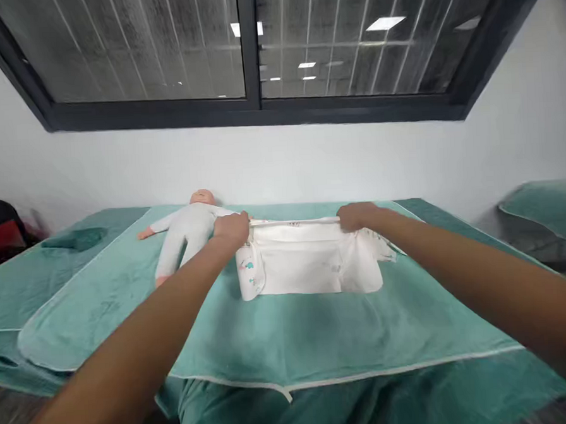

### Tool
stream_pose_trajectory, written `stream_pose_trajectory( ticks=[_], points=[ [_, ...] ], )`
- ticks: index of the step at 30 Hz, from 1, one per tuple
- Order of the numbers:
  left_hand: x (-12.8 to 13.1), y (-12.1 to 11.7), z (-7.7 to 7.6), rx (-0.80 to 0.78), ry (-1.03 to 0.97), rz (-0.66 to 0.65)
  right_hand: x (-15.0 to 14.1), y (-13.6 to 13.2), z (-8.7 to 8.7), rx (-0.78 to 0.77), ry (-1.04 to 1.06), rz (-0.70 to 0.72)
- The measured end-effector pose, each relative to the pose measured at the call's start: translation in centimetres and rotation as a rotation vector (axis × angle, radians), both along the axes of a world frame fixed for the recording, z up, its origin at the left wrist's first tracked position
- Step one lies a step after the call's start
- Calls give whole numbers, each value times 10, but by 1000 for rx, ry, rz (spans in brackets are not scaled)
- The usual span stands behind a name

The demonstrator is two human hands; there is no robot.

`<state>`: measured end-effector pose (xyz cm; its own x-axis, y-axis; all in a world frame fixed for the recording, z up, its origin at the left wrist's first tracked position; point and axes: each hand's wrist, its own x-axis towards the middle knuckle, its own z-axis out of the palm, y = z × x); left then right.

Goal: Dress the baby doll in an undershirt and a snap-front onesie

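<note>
Stretched between my hands is a white baby garment (pixel 299 262) with small coloured prints, its exact kind unclear because it is folded or bunched. My left hand (pixel 234 230) is closed on its upper left corner, and my right hand (pixel 355 217) grips the upper right. The cloth's top edge is pulled taut while its lower part hangs to or rests on the green blanket (pixel 280 339). Left of my left hand lies a baby doll (pixel 189 226) in a white suit, its head toward the wall and one arm out to the side.
The blanket covers a bed or table set against a white wall (pixel 280 161) below a dark-framed window (pixel 253 109). A red and black item (pixel 2 236) stands at the far left. Another green cloth-covered thing (pixel 548 207) is at the right.
</note>
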<state>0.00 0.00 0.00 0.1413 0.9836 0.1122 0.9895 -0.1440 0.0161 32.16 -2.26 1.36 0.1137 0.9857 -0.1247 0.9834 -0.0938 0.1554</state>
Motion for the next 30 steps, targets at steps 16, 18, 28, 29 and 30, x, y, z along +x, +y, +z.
stream_pose_trajectory(
  ticks=[16,18,28,29,30],
  points=[
    [107,32,-129,-92,-261,-46,-81,37,-166,275,329,-16],
    [107,47,-127,-92,-297,35,-74,50,-171,305,378,-71],
    [130,98,-122,42,-404,204,-73,92,-176,430,522,-112],
    [133,103,-126,43,-408,213,-73,96,-178,428,528,-116],
    [135,106,-131,45,-410,218,-73,101,-181,423,533,-121]
  ],
)
